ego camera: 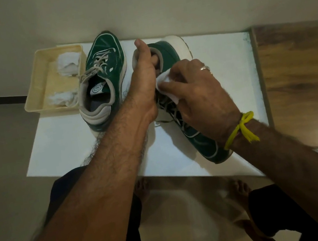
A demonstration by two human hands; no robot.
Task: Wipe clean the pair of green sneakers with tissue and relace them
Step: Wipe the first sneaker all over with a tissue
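Note:
Two green sneakers with grey laces lie on a white table [221, 79]. The left sneaker [103, 75] stands upright with its toe pointing away from me. The right sneaker [198, 143] is turned with its toe toward me and its heel far. My left hand [145, 82] grips this sneaker at the collar, fingers inside the opening. My right hand [197, 92] presses a white tissue [165, 81] against the sneaker's upper near the laces. A yellow thread is tied around my right wrist.
A cream tray [41, 85] with crumpled used tissues [68, 63] sits at the table's far left corner, touching the left sneaker. A wooden surface [303, 77] adjoins the table on the right. My bare feet show on the floor below the table's near edge.

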